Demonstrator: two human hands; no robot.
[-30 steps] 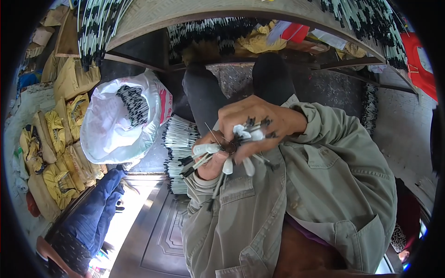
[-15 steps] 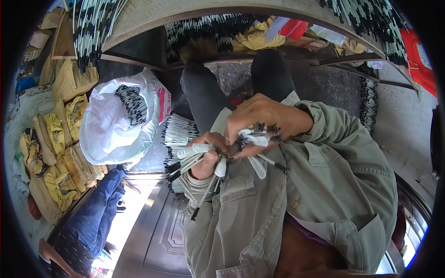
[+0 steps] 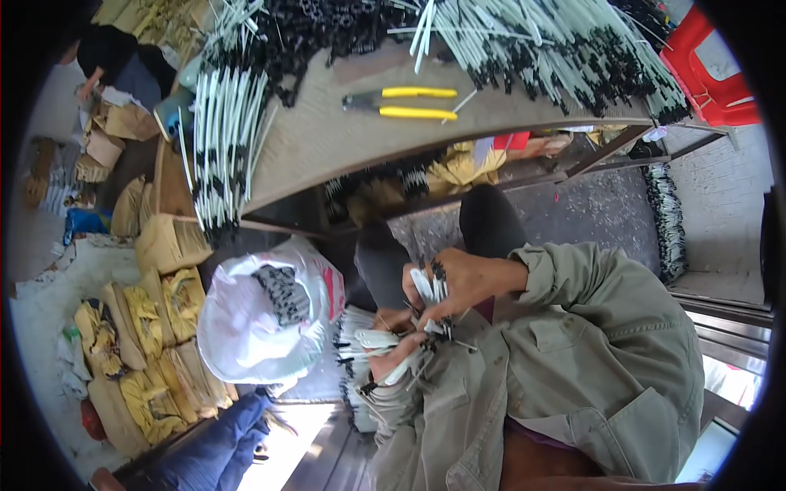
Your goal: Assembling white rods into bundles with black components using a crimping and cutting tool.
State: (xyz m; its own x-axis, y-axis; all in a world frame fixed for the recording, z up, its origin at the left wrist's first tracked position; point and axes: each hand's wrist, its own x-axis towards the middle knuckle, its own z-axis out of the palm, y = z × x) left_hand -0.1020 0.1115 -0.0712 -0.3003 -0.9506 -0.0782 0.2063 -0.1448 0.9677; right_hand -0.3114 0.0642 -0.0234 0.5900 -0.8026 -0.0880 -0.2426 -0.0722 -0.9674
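My left hand (image 3: 396, 353) and my right hand (image 3: 468, 280) meet in front of my lap, with fingers closed. White sticks with black tips (image 3: 378, 339) stick out of the left one, some with wider, flat white ends. A short bunch of the same white sticks (image 3: 424, 286) is gripped in the right one, black tips showing at its top. Where the fingers come together, the small parts are too crowded to make out. Just beyond my left hand a stacked bundle of white sticks (image 3: 354, 326) stands beside my leg.
Ahead is a curved table (image 3: 327, 155) bearing yellow-handled pliers (image 3: 417, 92), heaps of black-tipped sticks (image 3: 524, 49) and black parts (image 3: 340, 20). A white sack (image 3: 225, 344) stands to the left, near yellow packets (image 3: 151, 401). A red plastic stool (image 3: 696, 49) is far right; other people are at left.
My view has tilted up, so the tabletop and pliers now show and everything else sits lower in the picture. Both hands remain together, still holding the sticks.
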